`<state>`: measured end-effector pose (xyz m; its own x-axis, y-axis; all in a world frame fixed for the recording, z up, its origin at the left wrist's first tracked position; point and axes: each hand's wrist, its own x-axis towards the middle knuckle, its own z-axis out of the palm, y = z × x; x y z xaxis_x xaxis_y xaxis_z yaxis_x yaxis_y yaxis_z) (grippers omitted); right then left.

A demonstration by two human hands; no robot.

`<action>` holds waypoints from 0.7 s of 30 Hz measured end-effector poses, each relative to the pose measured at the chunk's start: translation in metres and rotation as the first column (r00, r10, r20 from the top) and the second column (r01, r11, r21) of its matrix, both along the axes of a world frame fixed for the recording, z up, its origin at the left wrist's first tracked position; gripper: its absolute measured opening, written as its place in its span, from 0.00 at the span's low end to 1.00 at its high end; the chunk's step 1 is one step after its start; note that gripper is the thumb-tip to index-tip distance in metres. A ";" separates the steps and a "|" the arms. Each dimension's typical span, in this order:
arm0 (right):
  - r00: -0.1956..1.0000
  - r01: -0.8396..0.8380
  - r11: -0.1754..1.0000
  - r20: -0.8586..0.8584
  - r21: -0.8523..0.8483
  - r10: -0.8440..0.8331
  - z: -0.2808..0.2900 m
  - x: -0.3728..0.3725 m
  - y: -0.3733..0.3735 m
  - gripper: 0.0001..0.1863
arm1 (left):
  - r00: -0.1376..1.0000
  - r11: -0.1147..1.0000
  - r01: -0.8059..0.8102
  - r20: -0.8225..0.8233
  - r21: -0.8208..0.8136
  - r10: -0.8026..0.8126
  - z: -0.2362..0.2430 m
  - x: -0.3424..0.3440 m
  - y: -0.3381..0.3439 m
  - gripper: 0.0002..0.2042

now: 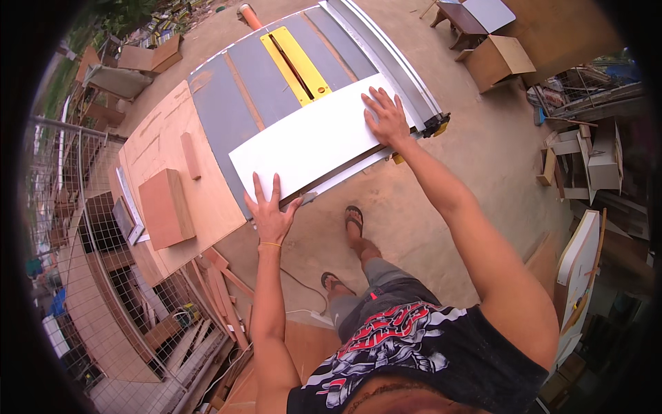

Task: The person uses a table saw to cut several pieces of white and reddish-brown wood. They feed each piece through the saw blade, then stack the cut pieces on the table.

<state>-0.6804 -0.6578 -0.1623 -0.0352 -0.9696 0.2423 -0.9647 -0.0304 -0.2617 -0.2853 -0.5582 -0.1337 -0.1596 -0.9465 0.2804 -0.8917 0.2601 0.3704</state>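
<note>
A long white board (307,131) lies flat along the near part of a grey table saw (217,96), just short of its yellow blade insert (293,62). My left hand (271,210) rests open on the board's left end near the front edge, fingers spread. Toward the board's right end, my right hand (386,119) lies open on top with fingers apart, near the metal fence rail (410,72). The board's underside is hidden.
A plywood side surface (207,231) bears a wooden block (162,207) and a short stick (189,155). Wire mesh (83,172) stands left, with loose timber and a cord (307,290) below. Wooden boxes (496,62) and leaning panels (576,255) sit right. My sandalled feet stand on concrete.
</note>
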 end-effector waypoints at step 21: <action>0.998 0.009 0.998 -0.067 0.056 -0.005 -0.002 -0.001 -0.039 0.30 | 0.980 0.992 -0.102 0.162 -0.077 0.114 -0.037 -0.011 -0.039 0.32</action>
